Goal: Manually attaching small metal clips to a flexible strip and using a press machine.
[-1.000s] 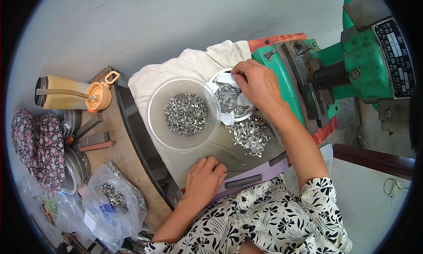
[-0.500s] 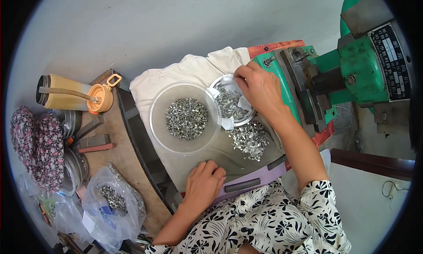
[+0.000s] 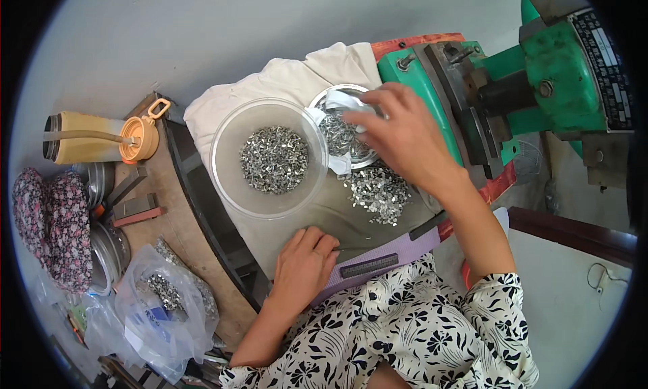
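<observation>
My right hand [image 3: 407,136] hovers over the right side of a round metal dish [image 3: 372,161], thumb and fingers spread and slightly blurred. Thin, shiny metal pieces [image 3: 341,136] fill the dish, with white scraps [image 3: 342,100] along its rim and inside. Left of it stands a translucent plastic tub [image 3: 229,166] with many small metal parts [image 3: 273,159] at its bottom. A loose heap of flat silvery bits [image 3: 381,195] lies on the cloth below the dish. My left hand [image 3: 305,262] rests on the cloth's near edge, fingers curled together; their tips are hidden.
A green press [image 3: 557,92] stands at the right. Beige cloth [image 3: 277,78] covers the work surface. On the wooden table [image 3: 196,254] at left are a yellow bottle [image 3: 88,136], metal blocks [image 3: 138,210], a floral cloth item [image 3: 57,230] and a plastic bag [image 3: 162,328] holding metal pieces.
My right hand's fingers have spread from a pinch near the dish's right rim and now reach over its contents. My left hand stays on the cloth. The whole view has shifted slightly.
</observation>
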`<state>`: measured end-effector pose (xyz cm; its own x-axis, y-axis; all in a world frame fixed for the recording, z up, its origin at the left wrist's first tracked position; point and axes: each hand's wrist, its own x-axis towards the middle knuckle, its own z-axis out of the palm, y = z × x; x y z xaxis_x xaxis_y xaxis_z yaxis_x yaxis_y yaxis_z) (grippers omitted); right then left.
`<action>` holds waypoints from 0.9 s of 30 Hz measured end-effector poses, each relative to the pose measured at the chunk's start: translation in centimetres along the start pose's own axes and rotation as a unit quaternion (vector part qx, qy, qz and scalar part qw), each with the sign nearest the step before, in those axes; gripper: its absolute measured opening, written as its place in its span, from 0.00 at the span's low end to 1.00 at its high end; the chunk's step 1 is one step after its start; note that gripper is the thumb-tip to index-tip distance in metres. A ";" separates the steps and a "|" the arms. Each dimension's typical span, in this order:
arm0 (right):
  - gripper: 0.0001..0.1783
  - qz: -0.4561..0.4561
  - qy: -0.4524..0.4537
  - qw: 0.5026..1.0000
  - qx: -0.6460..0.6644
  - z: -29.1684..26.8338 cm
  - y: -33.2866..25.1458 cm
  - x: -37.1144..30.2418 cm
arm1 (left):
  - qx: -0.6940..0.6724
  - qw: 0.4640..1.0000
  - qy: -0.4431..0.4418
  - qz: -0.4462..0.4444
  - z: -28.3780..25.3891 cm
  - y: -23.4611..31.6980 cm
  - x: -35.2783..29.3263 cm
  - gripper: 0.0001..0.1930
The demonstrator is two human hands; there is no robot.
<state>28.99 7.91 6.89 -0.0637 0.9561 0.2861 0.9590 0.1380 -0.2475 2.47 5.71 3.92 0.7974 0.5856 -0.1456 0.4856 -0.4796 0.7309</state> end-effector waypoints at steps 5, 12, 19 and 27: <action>0.19 -0.016 -0.069 0.996 -0.056 0.5 0.6 -0.4 | 0.015 1.000 0.008 0.011 0.1 0.4 0.0 0.10; 0.15 0.022 0.033 0.997 -0.073 2.3 2.2 1.6 | 0.024 1.000 0.009 0.014 0.5 0.4 -0.1 0.11; 0.09 0.095 -0.034 0.995 -0.021 2.9 3.0 2.3 | 0.024 1.000 0.003 0.012 0.3 0.3 0.0 0.10; 0.07 0.096 -0.125 0.978 -0.137 1.1 3.1 1.9 | 0.019 1.000 0.020 0.011 0.3 0.1 0.3 0.10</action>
<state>31.53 10.40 5.66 0.0931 0.9955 0.0147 0.9956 -0.0930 -0.0069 2.90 5.63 3.74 0.7934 0.5999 -0.1035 0.4824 -0.5159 0.7079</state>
